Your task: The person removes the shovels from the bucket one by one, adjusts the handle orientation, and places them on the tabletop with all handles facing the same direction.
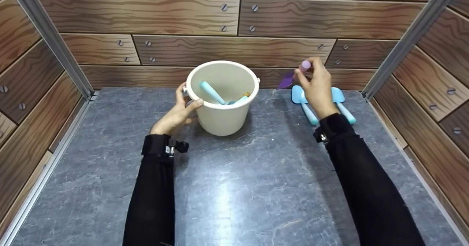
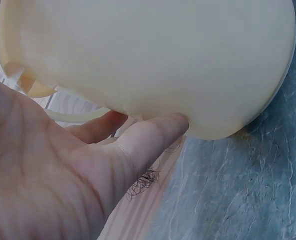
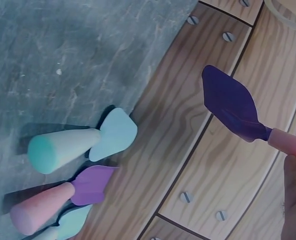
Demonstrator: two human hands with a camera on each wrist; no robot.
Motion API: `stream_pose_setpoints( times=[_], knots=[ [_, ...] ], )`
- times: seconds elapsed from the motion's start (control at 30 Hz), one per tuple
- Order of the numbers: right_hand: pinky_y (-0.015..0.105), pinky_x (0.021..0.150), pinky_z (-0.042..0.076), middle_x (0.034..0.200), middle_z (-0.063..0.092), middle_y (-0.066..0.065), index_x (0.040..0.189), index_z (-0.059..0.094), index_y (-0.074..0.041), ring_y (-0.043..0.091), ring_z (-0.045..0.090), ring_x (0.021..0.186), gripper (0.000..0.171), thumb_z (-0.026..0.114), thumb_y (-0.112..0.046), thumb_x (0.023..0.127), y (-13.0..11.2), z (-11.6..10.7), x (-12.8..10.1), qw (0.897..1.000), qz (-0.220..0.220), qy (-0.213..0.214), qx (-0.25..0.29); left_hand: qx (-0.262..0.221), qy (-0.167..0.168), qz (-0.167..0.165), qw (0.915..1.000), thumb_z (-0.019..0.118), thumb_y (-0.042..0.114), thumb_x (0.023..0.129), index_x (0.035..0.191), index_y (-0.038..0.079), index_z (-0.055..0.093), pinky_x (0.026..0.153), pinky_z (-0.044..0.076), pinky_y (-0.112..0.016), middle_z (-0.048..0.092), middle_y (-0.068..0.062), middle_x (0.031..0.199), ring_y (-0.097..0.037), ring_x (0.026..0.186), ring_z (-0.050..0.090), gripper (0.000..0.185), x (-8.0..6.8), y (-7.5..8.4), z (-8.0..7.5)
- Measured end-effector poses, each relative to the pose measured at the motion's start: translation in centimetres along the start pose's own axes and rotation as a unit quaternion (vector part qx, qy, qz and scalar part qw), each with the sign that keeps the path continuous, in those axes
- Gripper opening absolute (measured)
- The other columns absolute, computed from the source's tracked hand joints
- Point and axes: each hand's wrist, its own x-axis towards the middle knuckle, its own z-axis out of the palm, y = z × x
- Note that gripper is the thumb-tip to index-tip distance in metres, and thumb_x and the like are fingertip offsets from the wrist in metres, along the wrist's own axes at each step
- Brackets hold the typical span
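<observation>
A cream bucket stands upright near the back wall. My left hand holds its left side, the thumb at the rim and fingers against the outer wall, as the left wrist view shows. Inside the bucket lie a light-blue handle, another light-blue piece and a small orange piece, mostly hidden by the wall. To the right, my right hand pinches the pink handle of a toy shovel with a purple blade, raised above the floor.
Beneath the right hand lie a blue toy shovel, a second blue toy shovel and, between them, a purple toy shovel with a pink handle. Wood-patterned walls enclose the grey marbled surface at back and sides.
</observation>
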Motion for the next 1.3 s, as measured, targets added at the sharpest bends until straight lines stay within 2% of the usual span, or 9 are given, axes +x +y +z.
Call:
stream_pose_setpoints(
  times=[0.07,0.23,0.33,0.47,0.6,0.9,1.07,1.3],
  knots=[
    [0.017,0.105,0.065,0.133,0.076,0.023,0.135,0.061,0.007,0.038,0.084,0.123,0.031,0.076,-0.011,0.115,0.2,0.2,-0.2,1.000,0.004,-0.006,0.003,0.004,0.000,0.000,1.0000,0.074,0.042,0.108,0.184,0.034,-0.010,0.138,0.028,-0.088,0.003,-0.020,0.198,-0.051,0.181,0.024,0.113,-0.1,0.1,-0.1],
    [0.047,0.113,0.069,0.135,0.073,0.026,0.135,0.060,0.008,0.041,0.082,0.129,0.032,0.076,-0.011,0.115,0.8,0.5,-0.7,1.000,0.008,-0.013,-0.008,0.012,-0.003,0.000,0.9999,0.074,0.044,0.108,0.184,0.033,-0.011,0.137,0.030,-0.088,-0.005,-0.016,0.198,-0.051,0.182,0.021,0.115,-0.2,0.2,-0.1],
    [0.053,0.114,0.067,0.134,0.073,0.028,0.136,0.061,0.009,0.043,0.080,0.129,0.032,0.077,-0.009,0.114,1.2,0.7,-0.9,1.000,0.008,-0.012,-0.020,0.014,-0.003,0.000,0.9999,0.073,0.045,0.108,0.184,0.034,-0.011,0.138,0.032,-0.085,-0.002,-0.020,0.197,-0.051,0.182,0.022,0.114,-0.1,0.1,-0.1],
    [0.054,0.112,0.068,0.131,0.073,0.028,0.135,0.060,0.008,0.044,0.081,0.126,0.031,0.076,-0.008,0.114,1.6,1.0,-1.2,0.999,0.009,-0.019,-0.029,0.012,-0.003,-0.001,0.9999,0.071,0.043,0.109,0.184,0.034,-0.011,0.139,0.034,-0.081,0.002,-0.023,0.197,-0.049,0.181,0.024,0.112,0.0,0.1,-0.1],
    [0.053,0.111,0.068,0.129,0.073,0.027,0.135,0.060,0.007,0.043,0.082,0.126,0.029,0.075,-0.010,0.116,2.1,1.2,-1.5,0.999,0.013,-0.035,-0.034,0.005,-0.005,-0.001,1.0000,0.070,0.040,0.109,0.184,0.034,-0.011,0.140,0.033,-0.080,0.001,-0.020,0.197,-0.048,0.181,0.024,0.110,-0.1,0.2,-0.1],
    [0.055,0.108,0.064,0.129,0.073,0.027,0.134,0.060,0.006,0.044,0.078,0.127,0.029,0.076,-0.012,0.115,2.6,1.6,-1.9,0.998,0.010,-0.044,-0.046,0.000,-0.004,0.001,1.0000,0.072,0.041,0.109,0.184,0.034,-0.010,0.140,0.033,-0.082,0.001,-0.019,0.197,-0.048,0.182,0.023,0.111,-0.1,0.1,0.0],
    [0.060,0.113,0.062,0.129,0.073,0.029,0.133,0.059,0.007,0.047,0.077,0.128,0.030,0.076,-0.011,0.115,2.9,1.7,-2.2,0.997,0.013,-0.045,-0.058,0.004,-0.003,0.001,1.0000,0.073,0.042,0.109,0.184,0.034,-0.010,0.139,0.033,-0.083,0.002,-0.020,0.197,-0.049,0.182,0.022,0.112,0.0,0.2,0.0],
    [0.057,0.110,0.059,0.128,0.074,0.028,0.134,0.059,0.005,0.047,0.076,0.128,0.031,0.075,-0.014,0.116,3.2,1.5,-2.6,0.997,0.027,-0.049,-0.062,0.009,-0.003,0.003,1.0000,0.072,0.043,0.109,0.184,0.034,-0.009,0.139,0.032,-0.084,0.002,-0.021,0.197,-0.050,0.182,0.022,0.111,0.0,0.1,-0.1]
  ],
)
